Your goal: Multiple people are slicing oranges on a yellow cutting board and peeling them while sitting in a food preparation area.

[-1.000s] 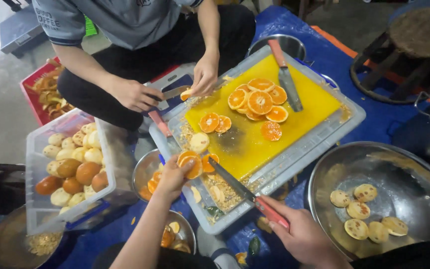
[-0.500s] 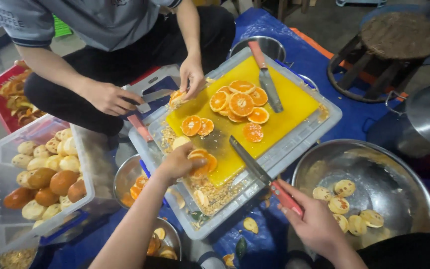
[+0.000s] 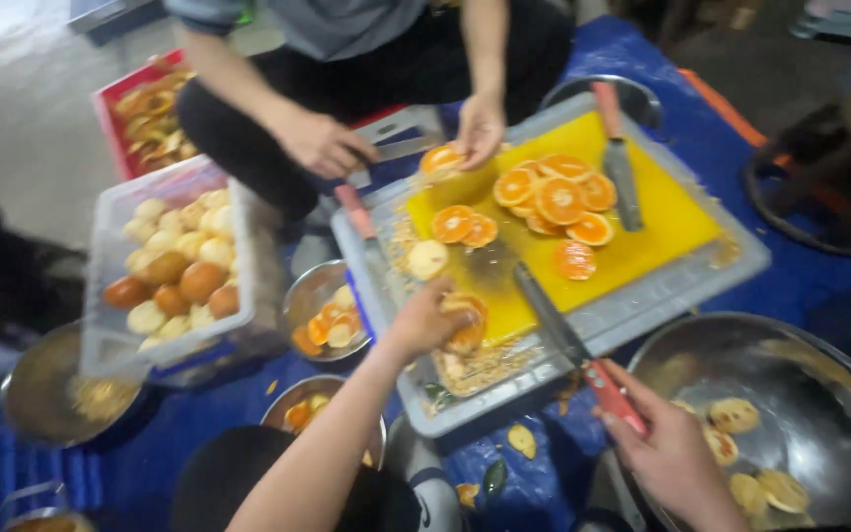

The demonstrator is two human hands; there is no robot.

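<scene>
Left hand (image 3: 424, 320) grips orange (image 3: 465, 320), right hand (image 3: 667, 448) grips knife (image 3: 568, 340)

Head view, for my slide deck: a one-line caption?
Left hand holds orange pieces on a yellow cutting board; right hand grips a red-handled knife.

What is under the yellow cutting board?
The yellow cutting board lies in a grey tray; its rim shows all round. The tray floor beneath is covered.
</scene>
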